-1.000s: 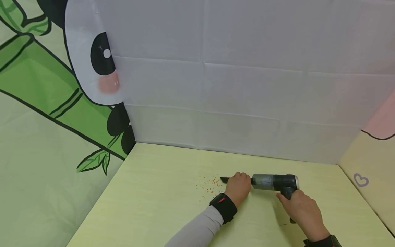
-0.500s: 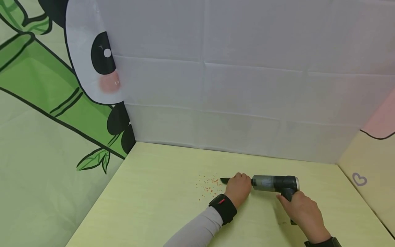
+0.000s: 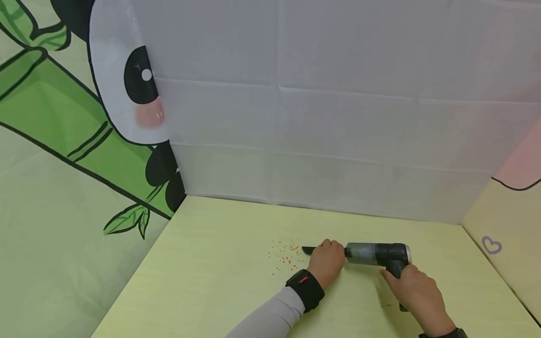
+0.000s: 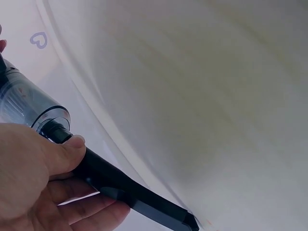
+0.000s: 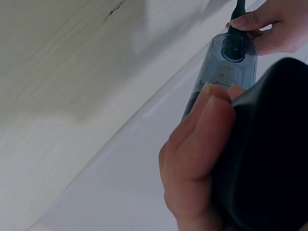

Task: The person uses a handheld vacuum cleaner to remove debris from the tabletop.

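A handheld vacuum cleaner [image 3: 361, 253] with a clear dust cup and a black body lies level over the table in the head view. My right hand [image 3: 416, 291] grips its black handle, which looms large in the right wrist view beside curled fingers [image 5: 192, 139]. On the long black nozzle [image 4: 130, 187] my left hand [image 3: 327, 264] has its thumb on one side and fingers under the other. The nozzle's slanted tip points left, right at a scatter of small orange crumbs [image 3: 287, 258]. A few orange bits show inside the dust cup [image 5: 224, 72].
The pale yellow table [image 3: 203, 281] runs back to a grey-white wall sheet [image 3: 321, 150]. A printed panel [image 3: 63, 188] with bamboo borders the left side, and a cream panel [image 3: 511, 234] with a heart stands on the right. A small dark mark [image 5: 114, 9] lies on the tabletop.
Both hands and the vacuum cleaner have shifted slightly toward the person. The nozzle tip now sits a little nearer the front side of the crumbs. Both grips stay the same.
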`<state>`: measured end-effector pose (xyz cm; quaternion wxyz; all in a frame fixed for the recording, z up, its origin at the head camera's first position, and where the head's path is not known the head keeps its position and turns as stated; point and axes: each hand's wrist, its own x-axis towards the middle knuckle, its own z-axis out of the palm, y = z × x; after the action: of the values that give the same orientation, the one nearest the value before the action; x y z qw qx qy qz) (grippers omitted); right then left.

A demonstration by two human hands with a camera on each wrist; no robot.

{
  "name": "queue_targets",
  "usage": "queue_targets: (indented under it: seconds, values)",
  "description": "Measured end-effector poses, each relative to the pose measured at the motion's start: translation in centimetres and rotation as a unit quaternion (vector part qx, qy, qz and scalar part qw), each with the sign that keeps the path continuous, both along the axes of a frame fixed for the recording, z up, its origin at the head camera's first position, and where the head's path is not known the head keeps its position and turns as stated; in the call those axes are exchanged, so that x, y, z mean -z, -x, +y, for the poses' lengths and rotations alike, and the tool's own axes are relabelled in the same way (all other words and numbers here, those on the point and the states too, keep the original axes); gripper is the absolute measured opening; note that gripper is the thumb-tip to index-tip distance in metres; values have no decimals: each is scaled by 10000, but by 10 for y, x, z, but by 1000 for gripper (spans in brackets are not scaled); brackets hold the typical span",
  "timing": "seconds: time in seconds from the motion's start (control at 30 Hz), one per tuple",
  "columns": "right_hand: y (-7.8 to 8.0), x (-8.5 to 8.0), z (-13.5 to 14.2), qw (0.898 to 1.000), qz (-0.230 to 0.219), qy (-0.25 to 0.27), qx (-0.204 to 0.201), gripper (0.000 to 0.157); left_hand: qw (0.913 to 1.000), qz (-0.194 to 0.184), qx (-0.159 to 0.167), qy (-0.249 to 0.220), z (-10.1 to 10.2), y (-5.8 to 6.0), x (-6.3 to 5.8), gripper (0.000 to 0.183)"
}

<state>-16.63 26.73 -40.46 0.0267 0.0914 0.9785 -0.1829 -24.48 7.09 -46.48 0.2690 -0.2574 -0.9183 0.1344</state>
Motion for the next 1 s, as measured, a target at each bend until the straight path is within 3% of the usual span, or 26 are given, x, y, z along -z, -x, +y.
queue_targets:
  seconds: [0.53, 1.0]
  values:
    - [1, -1, 5, 9999, -135, 97, 6, 66, 9998, -67, 22, -193, 5, 3, 6, 14]
    - [4, 0, 10, 9995, -288, 110, -17, 69, 9999, 10, 7, 159, 4, -3, -5, 15]
